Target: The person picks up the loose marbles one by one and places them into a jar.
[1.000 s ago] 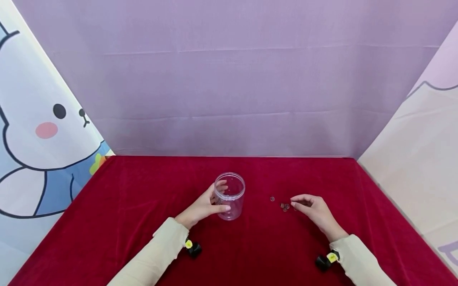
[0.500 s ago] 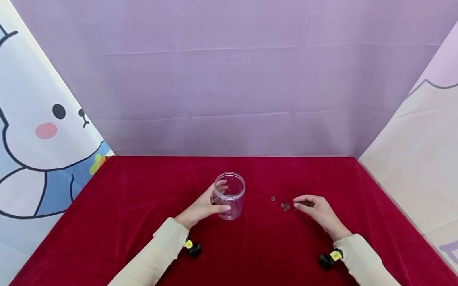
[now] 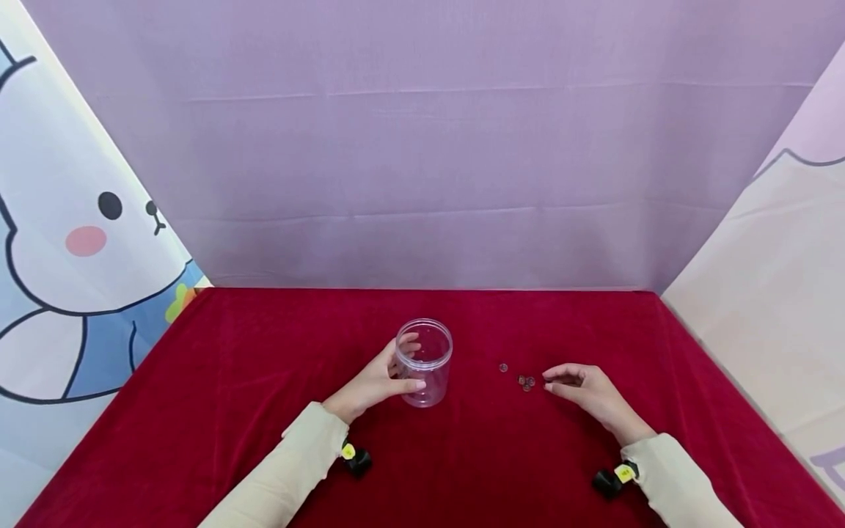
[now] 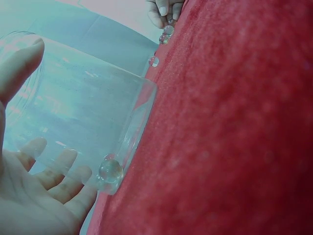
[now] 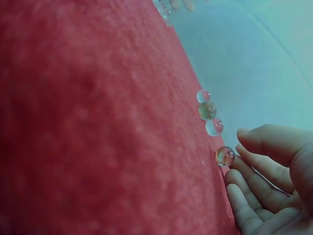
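Observation:
In the head view my left hand (image 3: 372,378) grips a clear plastic jar (image 3: 436,385) standing upright and lidless, thumb on the near side and fingers behind. The left wrist view shows a clear glass marble (image 4: 110,170) at the jar's bottom. My right hand (image 3: 590,392) hovers low over the cloth, just right of a small cluster of marbles (image 3: 526,382). From the right wrist, one marble (image 5: 225,156) with coloured swirls lies right at the fingertips, the thumb held apart from it. Several more marbles (image 5: 207,110) line up beyond it.
A single marble (image 3: 504,367) lies between the jar and the cluster. Red velvet cloth (image 3: 475,462) covers the table. A lilac curtain (image 3: 422,147) stands behind it, with printed panels (image 3: 86,242) at the sides.
My right hand has drawn back slightly to the right and nearer, away from the marble cluster. My left hand and the jar have kept their place.

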A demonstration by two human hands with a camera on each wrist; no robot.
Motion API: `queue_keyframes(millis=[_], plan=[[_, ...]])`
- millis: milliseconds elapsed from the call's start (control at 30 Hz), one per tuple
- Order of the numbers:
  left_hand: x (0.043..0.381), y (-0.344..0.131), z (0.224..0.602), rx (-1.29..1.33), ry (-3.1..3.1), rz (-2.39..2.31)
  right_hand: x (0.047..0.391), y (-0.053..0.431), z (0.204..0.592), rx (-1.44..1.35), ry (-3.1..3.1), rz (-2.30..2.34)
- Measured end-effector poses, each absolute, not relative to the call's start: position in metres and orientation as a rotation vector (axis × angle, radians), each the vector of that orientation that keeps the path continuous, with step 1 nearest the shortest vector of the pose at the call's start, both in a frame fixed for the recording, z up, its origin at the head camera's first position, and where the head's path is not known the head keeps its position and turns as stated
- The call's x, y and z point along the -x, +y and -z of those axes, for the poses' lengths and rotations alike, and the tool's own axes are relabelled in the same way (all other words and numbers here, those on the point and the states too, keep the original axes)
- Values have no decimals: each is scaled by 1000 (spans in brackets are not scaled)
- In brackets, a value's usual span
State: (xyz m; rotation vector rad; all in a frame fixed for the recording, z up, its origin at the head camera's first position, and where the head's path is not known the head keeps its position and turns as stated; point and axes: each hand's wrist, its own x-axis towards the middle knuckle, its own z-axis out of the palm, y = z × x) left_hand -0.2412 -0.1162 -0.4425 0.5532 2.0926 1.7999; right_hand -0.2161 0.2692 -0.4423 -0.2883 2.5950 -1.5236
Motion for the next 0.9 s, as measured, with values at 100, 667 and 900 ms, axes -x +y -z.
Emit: queue_keyframes(millis=[100,667,900], plan=[[241,-116,442,-556,2094,-1799,217,270,443,300,2596,1524],[241,-116,443,-557,2087,-1798,220,272,448,403,2646,1445],[240,-115,441,-545,2097,-1788,223,272,449,406,2680,1405]])
